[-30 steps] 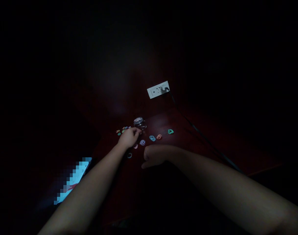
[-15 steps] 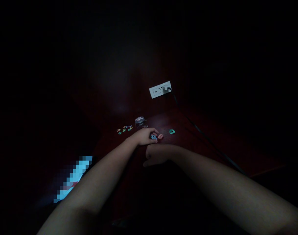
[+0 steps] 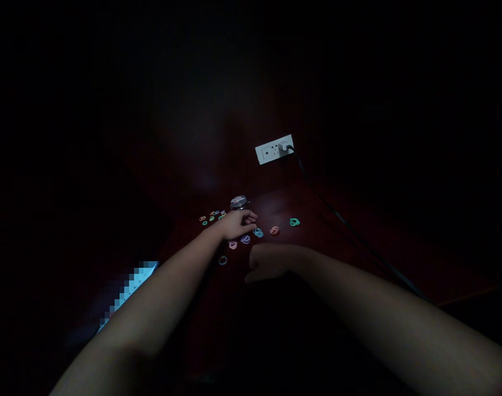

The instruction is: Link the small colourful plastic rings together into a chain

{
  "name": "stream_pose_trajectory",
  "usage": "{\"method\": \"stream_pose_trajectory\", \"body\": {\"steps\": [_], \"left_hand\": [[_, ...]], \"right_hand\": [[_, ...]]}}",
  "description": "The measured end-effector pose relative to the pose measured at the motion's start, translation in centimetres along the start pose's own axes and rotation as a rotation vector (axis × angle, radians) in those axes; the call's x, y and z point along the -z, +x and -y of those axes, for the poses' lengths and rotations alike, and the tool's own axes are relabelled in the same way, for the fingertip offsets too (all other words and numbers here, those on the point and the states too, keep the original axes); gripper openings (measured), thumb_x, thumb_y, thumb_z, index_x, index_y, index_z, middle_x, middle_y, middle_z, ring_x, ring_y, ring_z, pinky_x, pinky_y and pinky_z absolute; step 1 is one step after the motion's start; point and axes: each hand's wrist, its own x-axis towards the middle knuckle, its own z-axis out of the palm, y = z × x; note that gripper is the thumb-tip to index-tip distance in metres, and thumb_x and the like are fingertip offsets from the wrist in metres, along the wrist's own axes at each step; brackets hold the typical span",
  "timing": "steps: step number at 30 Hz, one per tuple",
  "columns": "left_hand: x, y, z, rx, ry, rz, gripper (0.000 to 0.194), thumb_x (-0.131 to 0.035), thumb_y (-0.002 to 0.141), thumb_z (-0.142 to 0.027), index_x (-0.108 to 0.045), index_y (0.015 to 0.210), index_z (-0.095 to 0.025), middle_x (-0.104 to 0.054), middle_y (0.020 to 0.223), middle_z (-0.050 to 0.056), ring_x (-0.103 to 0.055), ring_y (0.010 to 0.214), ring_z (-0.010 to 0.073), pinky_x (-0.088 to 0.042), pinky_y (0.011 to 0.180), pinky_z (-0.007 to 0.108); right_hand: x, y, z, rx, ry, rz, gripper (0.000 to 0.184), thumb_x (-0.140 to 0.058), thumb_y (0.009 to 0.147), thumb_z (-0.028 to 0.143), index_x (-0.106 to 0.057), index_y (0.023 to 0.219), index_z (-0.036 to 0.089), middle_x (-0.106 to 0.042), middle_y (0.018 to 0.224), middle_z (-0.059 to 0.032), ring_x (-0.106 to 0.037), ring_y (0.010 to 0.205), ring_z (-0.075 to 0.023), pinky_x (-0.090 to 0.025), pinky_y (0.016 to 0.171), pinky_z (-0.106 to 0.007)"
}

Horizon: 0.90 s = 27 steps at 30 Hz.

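My left hand (image 3: 239, 224) hovers over or rests on the dark red table, in front of a small clear jar (image 3: 240, 202) with a lid. Its thumb and fingers are apart, and nothing shows between them. Just beyond its thumb lies a cluster of blue hair ties (image 3: 258, 232); purple hair ties (image 3: 245, 239) and pink hair ties (image 3: 233, 245) lie below it. My right hand (image 3: 271, 261) is curled near the table's middle, thumb jutting left; its inner side is hidden in shadow. Orange hair ties (image 3: 274, 230) and green hair ties (image 3: 294, 222) lie beyond it.
Loose mixed hair ties (image 3: 211, 218) are scattered left of the jar. A pale ring (image 3: 222, 260) lies nearer me. A white wall socket (image 3: 274, 149) holds a plug, its black cable (image 3: 337, 216) running down to the right. A bright screen (image 3: 129, 294) glows at left; the surroundings are very dark.
My left hand moved right from beside the jar to the blue hair ties, then back left a little, uncovering the purple and pink ones. My right hand has kept its curled pose.
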Motion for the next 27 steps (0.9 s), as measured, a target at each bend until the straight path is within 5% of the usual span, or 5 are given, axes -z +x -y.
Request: {"method": "stream_pose_trajectory", "body": {"steps": [4,9,16,23,27], "left_hand": [[3.7,-1.0,4.5,0.373,0.205,-0.211,0.032,-0.041,0.083,-0.033,-0.059,0.105,-0.017,-0.064,0.105,0.007,-0.061,0.091,0.0163,-0.047,0.081,0.026],[5.4,-3.0,9.0,0.573,0.304,-0.193,0.031,-0.041,0.081,-0.022,-0.06,0.101,-0.007,-0.066,0.096,0.016,-0.063,0.082,0.0224,-0.049,0.073,0.031],[3.1,-1.7,9.1,0.497,0.41,-0.107,0.041,-0.051,0.076,-0.02,-0.055,0.116,-0.018,-0.057,0.12,0.008,-0.054,0.108,0.0221,-0.04,0.092,0.028],[2.9,-0.6,8.6,0.514,0.462,-0.119,0.022,-0.054,0.073,-0.028,-0.069,0.086,-0.018,-0.068,0.09,0.012,-0.062,0.085,0.026,-0.044,0.077,0.032],[3.2,-1.4,7.8,0.501,0.422,-0.21,0.024,-0.052,0.076,-0.034,-0.068,0.086,-0.02,-0.069,0.089,0.01,-0.062,0.082,0.0237,-0.044,0.073,0.03]], "right_hand": [[-0.1,0.1,-0.1,0.021,0.01,-0.008,0.038,-0.05,0.075,0.046,-0.062,0.064,0.012,-0.051,0.051,0.002,-0.039,0.044,-0.0057,-0.027,0.043,-0.02],[0.0,0.0,0.0,0.012,-0.018,0.009,0.039,-0.049,0.075,0.047,-0.062,0.063,0.012,-0.051,0.051,0.0011,-0.04,0.044,-0.0062,-0.027,0.043,-0.021],[0.1,0.0,-0.1,0.027,-0.02,0.005,0.04,-0.047,0.076,0.047,-0.06,0.06,0.013,-0.053,0.053,0.0005,-0.041,0.044,-0.0061,-0.028,0.044,-0.021],[-0.1,0.2,-0.4,0.035,-0.009,-0.004,0.042,-0.046,0.077,0.049,-0.059,0.059,0.013,-0.053,0.052,0.0009,-0.041,0.043,-0.0056,-0.028,0.044,-0.021],[-0.3,0.3,-0.7,0.038,0.017,0.0,0.041,-0.046,0.077,0.049,-0.059,0.06,0.014,-0.053,0.053,0.0009,-0.04,0.043,-0.0054,-0.027,0.043,-0.021]]}}
